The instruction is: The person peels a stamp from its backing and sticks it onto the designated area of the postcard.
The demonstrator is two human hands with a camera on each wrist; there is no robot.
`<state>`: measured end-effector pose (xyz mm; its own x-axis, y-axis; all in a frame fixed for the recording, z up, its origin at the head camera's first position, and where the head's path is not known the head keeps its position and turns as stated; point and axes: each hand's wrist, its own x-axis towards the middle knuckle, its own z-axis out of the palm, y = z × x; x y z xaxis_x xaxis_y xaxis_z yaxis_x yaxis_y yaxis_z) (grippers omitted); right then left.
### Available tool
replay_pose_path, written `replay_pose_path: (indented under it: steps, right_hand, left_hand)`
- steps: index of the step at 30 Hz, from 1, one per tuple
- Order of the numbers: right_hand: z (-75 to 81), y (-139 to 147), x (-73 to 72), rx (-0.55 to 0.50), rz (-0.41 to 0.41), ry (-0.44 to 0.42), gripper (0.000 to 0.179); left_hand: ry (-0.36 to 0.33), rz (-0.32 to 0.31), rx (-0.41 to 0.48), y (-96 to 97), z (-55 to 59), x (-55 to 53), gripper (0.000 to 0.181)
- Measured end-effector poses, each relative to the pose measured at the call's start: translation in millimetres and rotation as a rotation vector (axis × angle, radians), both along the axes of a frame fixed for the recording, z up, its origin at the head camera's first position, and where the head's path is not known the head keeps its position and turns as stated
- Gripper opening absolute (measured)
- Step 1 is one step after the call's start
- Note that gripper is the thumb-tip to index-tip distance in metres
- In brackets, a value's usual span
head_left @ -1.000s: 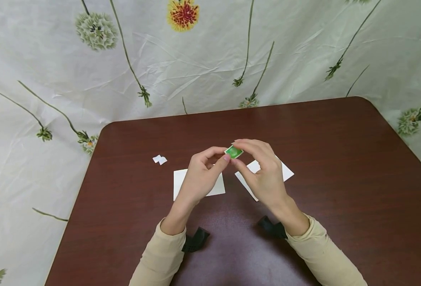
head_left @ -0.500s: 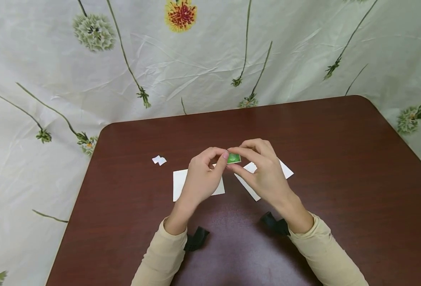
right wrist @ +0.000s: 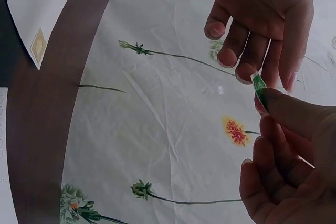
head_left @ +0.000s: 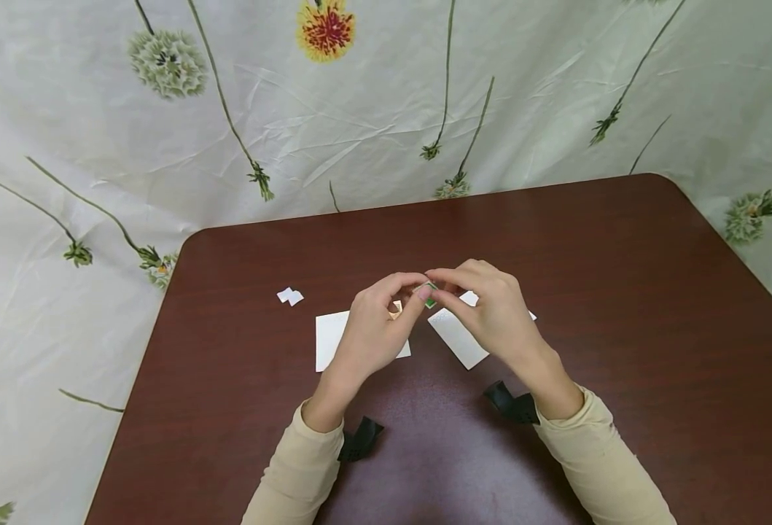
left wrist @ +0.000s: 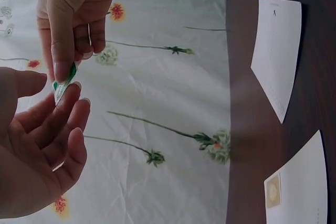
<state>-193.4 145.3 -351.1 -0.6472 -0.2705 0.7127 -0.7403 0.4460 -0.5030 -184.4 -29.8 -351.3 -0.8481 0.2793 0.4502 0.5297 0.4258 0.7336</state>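
A small green postage stamp (head_left: pixel 431 298) with a white edge is held up over the table between both hands. My right hand (head_left: pixel 500 313) pinches it between thumb and forefinger, and in the right wrist view the stamp (right wrist: pixel 259 85) appears narrow, nearly edge-on. My left hand (head_left: pixel 374 328) has its fingertips right at the stamp's other side; its thumb stands off from it in the left wrist view. Below the hands lie two white envelopes, a left envelope (head_left: pixel 330 341) bearing a tan stamp (right wrist: pixel 38 48) at one corner and a right envelope (head_left: pixel 461 341), both partly covered.
Small white paper scraps (head_left: pixel 290 296) lie on the brown table (head_left: pixel 241 394) left of the envelopes. Black wrist mounts stick out under the left sleeve (head_left: pixel 361 439) and the right sleeve (head_left: pixel 512 403). Beyond the table's far edge hangs a flowered cloth (head_left: pixel 372 109).
The green stamp has turned between the fingers and shows less of its face. My right hand's fingers have shifted along it, and the tan stamp has come into sight beside my left hand.
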Motion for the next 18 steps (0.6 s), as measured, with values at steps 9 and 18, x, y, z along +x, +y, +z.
replay_pose_path:
  steps: [9,18]
  right_hand:
    - [5.4,5.4,1.7,-0.122,0.012,-0.21,0.023]
    - [6.8,17.5,-1.4,-0.158,0.039,-0.433,0.008]
  left_hand:
    - [0.067,-0.015,0.104,3.6,-0.8,0.5,0.029]
    - [0.113,-0.052,0.134,9.2,-3.1,0.8,0.035]
